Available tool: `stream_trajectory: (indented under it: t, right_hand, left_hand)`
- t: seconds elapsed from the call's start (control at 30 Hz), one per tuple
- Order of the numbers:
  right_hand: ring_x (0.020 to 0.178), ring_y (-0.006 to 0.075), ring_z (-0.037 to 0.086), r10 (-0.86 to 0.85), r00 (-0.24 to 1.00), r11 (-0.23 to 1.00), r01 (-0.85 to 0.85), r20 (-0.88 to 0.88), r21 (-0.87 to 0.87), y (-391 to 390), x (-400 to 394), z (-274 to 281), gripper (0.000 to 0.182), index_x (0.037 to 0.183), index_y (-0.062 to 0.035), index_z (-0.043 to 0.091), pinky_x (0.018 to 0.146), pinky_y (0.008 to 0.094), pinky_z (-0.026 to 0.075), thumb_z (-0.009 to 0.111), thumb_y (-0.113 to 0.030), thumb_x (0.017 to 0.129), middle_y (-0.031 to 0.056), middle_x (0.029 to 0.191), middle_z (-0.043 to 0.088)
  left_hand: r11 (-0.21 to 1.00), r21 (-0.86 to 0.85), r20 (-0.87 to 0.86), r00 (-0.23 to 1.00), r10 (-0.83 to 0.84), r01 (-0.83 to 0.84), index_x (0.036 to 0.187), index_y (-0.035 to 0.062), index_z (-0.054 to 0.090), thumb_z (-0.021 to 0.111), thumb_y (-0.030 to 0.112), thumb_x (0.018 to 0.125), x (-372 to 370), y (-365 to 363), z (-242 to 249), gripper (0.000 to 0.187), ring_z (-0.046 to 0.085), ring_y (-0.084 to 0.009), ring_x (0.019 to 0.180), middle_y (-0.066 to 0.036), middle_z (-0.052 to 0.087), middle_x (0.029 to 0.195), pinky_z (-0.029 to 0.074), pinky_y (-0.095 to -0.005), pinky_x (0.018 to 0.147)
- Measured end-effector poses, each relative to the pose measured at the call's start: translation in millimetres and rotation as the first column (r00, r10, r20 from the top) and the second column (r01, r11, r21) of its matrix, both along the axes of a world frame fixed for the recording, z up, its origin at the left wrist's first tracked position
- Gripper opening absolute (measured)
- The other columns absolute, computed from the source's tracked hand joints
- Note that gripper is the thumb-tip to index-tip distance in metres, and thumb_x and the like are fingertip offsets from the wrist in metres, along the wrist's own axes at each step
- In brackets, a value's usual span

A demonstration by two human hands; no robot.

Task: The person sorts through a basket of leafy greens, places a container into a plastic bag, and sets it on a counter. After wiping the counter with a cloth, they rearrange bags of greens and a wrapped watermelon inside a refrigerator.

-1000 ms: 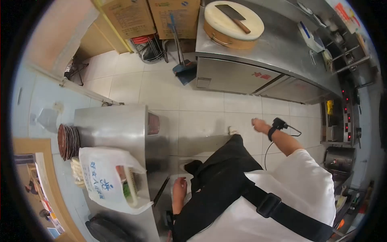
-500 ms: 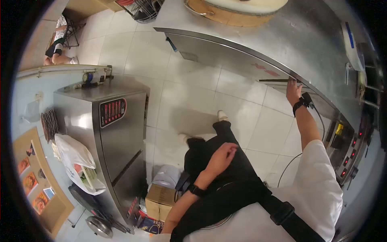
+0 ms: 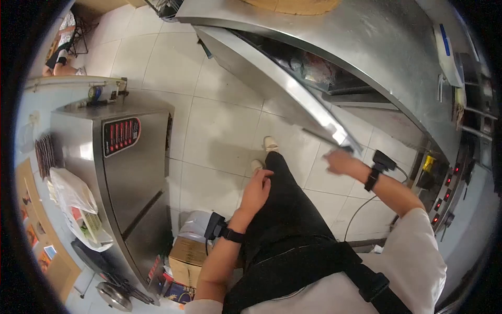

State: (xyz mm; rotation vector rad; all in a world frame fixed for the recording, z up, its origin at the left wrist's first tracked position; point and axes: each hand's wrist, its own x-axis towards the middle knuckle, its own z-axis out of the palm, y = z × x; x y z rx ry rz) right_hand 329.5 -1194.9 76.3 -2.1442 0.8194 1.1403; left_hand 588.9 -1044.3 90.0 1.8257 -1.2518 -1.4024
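Note:
My right hand (image 3: 343,163), a little blurred, grips the free edge of a steel cabinet door (image 3: 277,89) below the counter. The door stands swung out at an angle. Behind it the dark cabinet inside shows, with things in clear plastic wrapping (image 3: 316,72) near the top of the opening. My left hand (image 3: 255,193) hangs in front of my dark apron, fingers loosely bent and nothing in them. Both wrists wear black bands with small devices.
The steel counter (image 3: 376,47) carries a round wooden item (image 3: 290,5) at its far edge. A steel cabinet (image 3: 136,172) stands left, with a white plastic bag (image 3: 73,199) beside it. A cardboard box (image 3: 186,256) sits near my left arm. A cable (image 3: 348,222) hangs at right.
My right hand has pulled the cabinet door outward and towards me, uncovering the inside. My left hand has moved slightly left and nearer the front of my leg.

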Motion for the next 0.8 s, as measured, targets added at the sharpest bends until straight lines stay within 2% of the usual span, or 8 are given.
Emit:
stream_trajectory:
  t: [0.07, 0.17, 0.27, 0.4, 0.63, 0.73, 0.77, 0.8]
  right_hand:
    - [0.088, 0.0308, 0.053, -0.137, 0.898, 0.955, 0.009, 0.417, 0.296, 8, 49, 72, 0.033, 0.108, -0.0094, 0.052, 0.078, 0.04, 0.043, 0.055, -0.021, 0.077, 0.0135, 0.094, 0.056]
    - [0.073, 0.0249, 0.056, -0.056, 0.491, 0.997, 0.08, 0.869, 0.018, 1, 124, 176, 0.027, 0.097, -0.0041, 0.056, 0.062, 0.0335, 0.047, 0.055, -0.009, 0.071, 0.0105, 0.084, 0.057]
    - [0.052, 0.0171, 0.052, 0.238, -0.047, 0.937, 0.275, 0.97, -0.217, -8, 153, 237, 0.021, 0.085, -0.0041, 0.059, 0.044, 0.0255, 0.037, 0.056, -0.008, 0.065, 0.0082, 0.069, 0.053]
    - [0.057, 0.0102, 0.046, -0.084, 0.035, 0.793, 0.607, 0.996, 0.045, 15, 167, 281, 0.008, 0.069, -0.0151, 0.054, 0.061, 0.0305, 0.042, 0.056, -0.021, 0.073, -0.0054, 0.056, 0.046]
    - [0.06, 0.02, 0.05, 0.095, -0.277, 0.984, 0.171, 0.956, -0.048, -47, 179, 204, 0.009, 0.076, -0.0098, 0.054, 0.058, 0.031, 0.041, 0.055, -0.012, 0.068, 0.0049, 0.064, 0.049]
    - [0.061, 0.0241, 0.051, -0.075, 0.352, 0.995, 0.081, 0.933, 0.049, -88, 189, 95, 0.014, 0.08, -0.0075, 0.054, 0.056, 0.0312, 0.041, 0.055, -0.007, 0.065, 0.0093, 0.067, 0.05]
    - [0.074, 0.0272, 0.052, 0.185, 0.049, 0.941, 0.28, 0.981, -0.191, -100, 211, 54, 0.025, 0.084, -0.0065, 0.054, 0.063, 0.0312, 0.043, 0.056, -0.001, 0.06, 0.0133, 0.082, 0.05]
    - [0.081, 0.0282, 0.05, -0.012, 0.112, 0.948, 0.318, 0.994, -0.025, -115, 216, 0, 0.023, 0.084, -0.0052, 0.053, 0.069, 0.033, 0.043, 0.052, 0.001, 0.063, 0.0125, 0.089, 0.049]
  left_hand:
    - [0.994, 0.018, -0.083, 0.991, 0.106, -0.104, 0.107, 0.0033, 0.048, 0.048, 0.009, 0.083, 3, 10, -16, 0.025, 0.053, -0.0319, 0.088, -0.018, 0.052, 0.099, 0.043, -0.0355, 0.077]
    - [0.956, 0.025, -0.105, 0.95, 0.295, -0.294, 0.116, -0.0011, 0.041, 0.045, 0.017, 0.086, 6, 30, -39, 0.035, 0.05, -0.0324, 0.096, -0.022, 0.047, 0.109, 0.04, -0.0352, 0.083]
    - [0.869, 0.113, -0.186, 0.849, 0.494, -0.481, 0.122, -0.0061, 0.034, 0.043, 0.024, 0.088, 16, 38, -35, 0.046, 0.046, -0.0319, 0.105, -0.024, 0.043, 0.117, 0.035, -0.035, 0.089]
    - [0.779, 0.207, 0.175, 0.806, 0.565, -0.591, 0.124, -0.0063, 0.032, 0.04, 0.028, 0.089, 44, 51, -37, 0.05, 0.039, -0.0317, 0.114, -0.023, 0.039, 0.124, 0.029, -0.0345, 0.096]
    - [0.649, -0.157, 0.499, 0.507, 0.703, -0.745, 0.112, -0.0032, 0.046, 0.042, 0.022, 0.089, 154, 74, -51, 0.034, 0.05, -0.0307, 0.1, -0.021, 0.051, 0.109, 0.038, -0.0352, 0.085]
    - [0.711, -0.295, 0.718, 0.342, 0.606, -0.638, 0.112, -0.0033, 0.047, 0.043, 0.017, 0.088, 176, 75, -55, 0.032, 0.048, -0.0309, 0.096, -0.019, 0.052, 0.102, 0.036, -0.0371, 0.085]
    - [0.719, -0.397, 0.742, 0.263, 0.617, -0.57, 0.116, -0.0028, 0.043, 0.044, 0.015, 0.087, 174, 69, -56, 0.033, 0.043, -0.0297, 0.103, -0.019, 0.046, 0.111, 0.033, -0.0367, 0.089]
    - [0.789, -0.425, 0.838, 0.136, 0.528, -0.443, 0.119, -0.0033, 0.038, 0.044, 0.012, 0.087, 166, 58, -50, 0.036, 0.038, -0.029, 0.11, -0.018, 0.039, 0.12, 0.029, -0.0364, 0.094]
